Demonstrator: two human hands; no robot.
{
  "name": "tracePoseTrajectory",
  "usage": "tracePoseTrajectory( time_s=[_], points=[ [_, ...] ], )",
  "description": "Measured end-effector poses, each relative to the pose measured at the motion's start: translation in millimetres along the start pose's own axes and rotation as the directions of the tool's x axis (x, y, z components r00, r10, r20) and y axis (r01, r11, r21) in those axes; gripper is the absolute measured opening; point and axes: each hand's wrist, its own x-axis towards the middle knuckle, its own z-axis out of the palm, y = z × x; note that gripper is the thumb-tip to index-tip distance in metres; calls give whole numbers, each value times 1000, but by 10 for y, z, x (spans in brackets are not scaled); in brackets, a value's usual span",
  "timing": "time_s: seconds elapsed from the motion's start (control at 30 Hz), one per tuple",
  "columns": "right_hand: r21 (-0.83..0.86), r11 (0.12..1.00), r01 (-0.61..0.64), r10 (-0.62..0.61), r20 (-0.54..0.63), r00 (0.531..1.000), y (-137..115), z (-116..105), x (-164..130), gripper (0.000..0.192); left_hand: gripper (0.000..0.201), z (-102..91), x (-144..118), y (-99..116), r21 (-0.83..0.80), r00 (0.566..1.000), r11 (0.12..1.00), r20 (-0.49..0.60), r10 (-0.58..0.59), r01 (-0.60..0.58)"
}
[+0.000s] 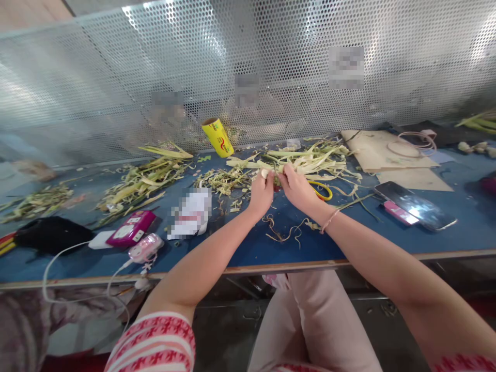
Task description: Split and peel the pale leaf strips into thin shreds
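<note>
At the middle of the blue table, my left hand (262, 192) and my right hand (297, 187) meet closely, both closed in a pinch. Between their fingertips is a pale yellow-green plant strip, mostly hidden by the fingers. Just beyond them lies a loose heap of long pale plant strips (321, 160). A yellow ring-shaped handle (324, 190), like that of scissors, lies beside my right hand. To the left of my left hand spreads a pile of small dried plant scraps (227, 181). Thin curled strands (284, 235) lie nearer the table edge.
A yellow roll (217, 137) stands tilted near the perforated metal panel (271, 46). Leftward are another strip heap (145, 181), a magenta device (132, 228), corded white cables and a black pouch (54, 235). Rightward lie a phone (416, 205) and brown cardboard (382, 150).
</note>
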Motion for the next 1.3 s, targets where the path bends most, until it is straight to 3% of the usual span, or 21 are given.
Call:
tracePoseTrajectory(
  time_s=[0.13,0.23,0.6,0.8,1.07,1.3],
  points=[
    [-176,984,9,-7,12,1000,-31,4,-3,18,27,23,-8,-35,56,999,998,-12,37,-36],
    [-188,982,-6,12,33,999,-38,11,-8,16,27,31,-7,-58,90,998,994,17,59,-60],
    [120,993,-18,18,0,1000,12,64,38,8,32,23,8,-51,91,997,993,18,79,-80],
    [234,972,-33,49,-65,997,-32,38,53,18,35,2,60,-122,112,995,988,-4,103,-102],
    [395,899,-189,238,-78,968,13,30,115,22,37,10,43,-123,176,968,953,-11,251,-245],
    [511,836,-201,312,-139,940,64,53,137,24,35,21,-27,-38,212,960,936,65,273,-280]
  ],
)
